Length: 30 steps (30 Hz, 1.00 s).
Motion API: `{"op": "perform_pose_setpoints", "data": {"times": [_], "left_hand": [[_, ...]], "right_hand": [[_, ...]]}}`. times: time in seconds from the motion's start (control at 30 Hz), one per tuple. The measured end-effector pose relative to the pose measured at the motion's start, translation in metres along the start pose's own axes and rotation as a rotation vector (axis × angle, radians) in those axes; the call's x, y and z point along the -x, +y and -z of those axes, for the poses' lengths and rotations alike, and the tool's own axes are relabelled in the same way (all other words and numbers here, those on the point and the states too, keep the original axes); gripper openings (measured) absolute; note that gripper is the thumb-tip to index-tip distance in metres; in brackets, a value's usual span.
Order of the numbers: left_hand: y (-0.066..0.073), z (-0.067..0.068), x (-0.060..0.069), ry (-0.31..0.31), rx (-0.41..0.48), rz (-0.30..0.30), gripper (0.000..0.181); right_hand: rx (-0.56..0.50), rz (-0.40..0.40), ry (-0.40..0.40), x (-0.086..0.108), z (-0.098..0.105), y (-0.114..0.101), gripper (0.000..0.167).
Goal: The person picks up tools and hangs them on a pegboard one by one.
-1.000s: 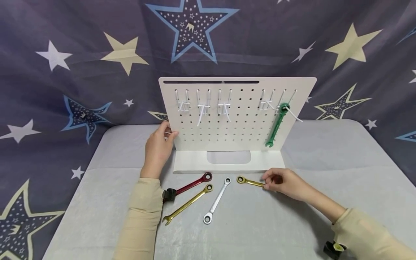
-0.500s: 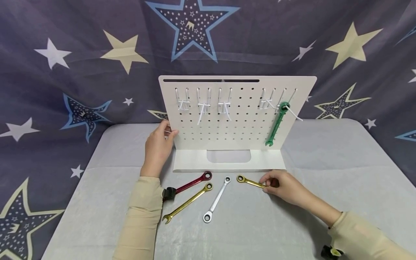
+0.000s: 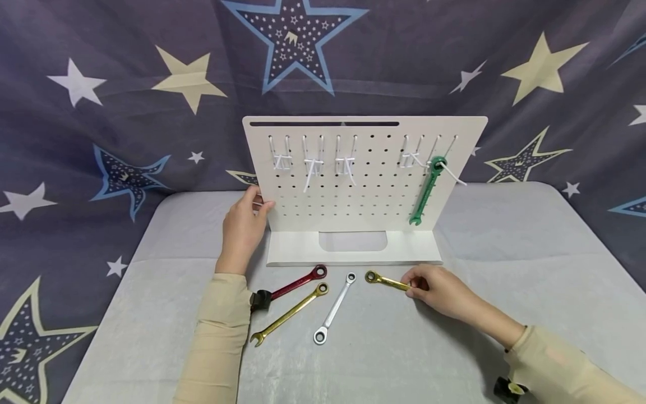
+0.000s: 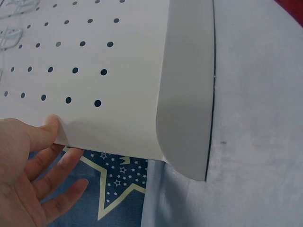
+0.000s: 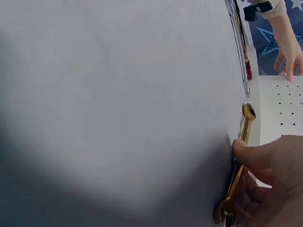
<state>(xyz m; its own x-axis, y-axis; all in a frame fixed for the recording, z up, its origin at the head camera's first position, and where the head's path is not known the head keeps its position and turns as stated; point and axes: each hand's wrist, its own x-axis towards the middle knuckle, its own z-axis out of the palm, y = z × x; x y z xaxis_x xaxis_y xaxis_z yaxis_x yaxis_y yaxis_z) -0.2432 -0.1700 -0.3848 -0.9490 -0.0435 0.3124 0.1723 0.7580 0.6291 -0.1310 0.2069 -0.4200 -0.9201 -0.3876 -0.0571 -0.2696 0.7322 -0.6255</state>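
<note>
My left hand (image 3: 244,230) grips the left edge of a white pegboard (image 3: 353,196); in the left wrist view the thumb lies on its front face and the fingers go behind. At the board's right front corner, my right hand (image 3: 444,289) pinches a short gold wrench (image 5: 247,118) between thumb and fingers, its ring end pointing left, low at the tabletop. A silver wrench (image 3: 335,308), a longer gold wrench (image 3: 290,314) and a red wrench (image 3: 295,286) lie in front of the board. The red one's lower end is hidden behind my left wrist strap.
A green wrench (image 3: 427,191) hangs from the rightmost white hook of the board. Several other white hooks (image 3: 312,165) stick out along its upper part. The grey cloth-covered table (image 3: 383,359) backs onto a dark star-patterned curtain (image 3: 373,56).
The right hand has shifted slightly left along the short gold wrench and now pinches it. The left hand keeps its grip on the board; the whole view has moved a little.
</note>
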Motion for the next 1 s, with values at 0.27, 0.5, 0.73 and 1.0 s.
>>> {"op": "perform_pose_setpoints", "data": {"times": [0.27, 0.5, 0.73, 1.0], "left_hand": [[0.0008, 0.0, 0.0, -0.003, -0.003, 0.001, 0.024], [-0.0003, 0.001, -0.0005, 0.0, -0.003, -0.004, 0.024], [-0.0017, 0.0004, 0.0, -0.003, 0.002, -0.004, 0.024], [-0.0001, 0.0012, 0.0005, 0.001, 0.003, -0.012, 0.025]], "right_hand": [[-0.057, -0.01, -0.033, 0.0007, 0.0008, 0.0024, 0.008], [-0.177, -0.027, -0.016, -0.0016, 0.0022, 0.0053, 0.005], [-0.251, -0.072, 0.017, -0.0011, 0.0024, 0.0031, 0.006], [-0.37, -0.139, 0.08, 0.0008, 0.0041, -0.0011, 0.016]]}}
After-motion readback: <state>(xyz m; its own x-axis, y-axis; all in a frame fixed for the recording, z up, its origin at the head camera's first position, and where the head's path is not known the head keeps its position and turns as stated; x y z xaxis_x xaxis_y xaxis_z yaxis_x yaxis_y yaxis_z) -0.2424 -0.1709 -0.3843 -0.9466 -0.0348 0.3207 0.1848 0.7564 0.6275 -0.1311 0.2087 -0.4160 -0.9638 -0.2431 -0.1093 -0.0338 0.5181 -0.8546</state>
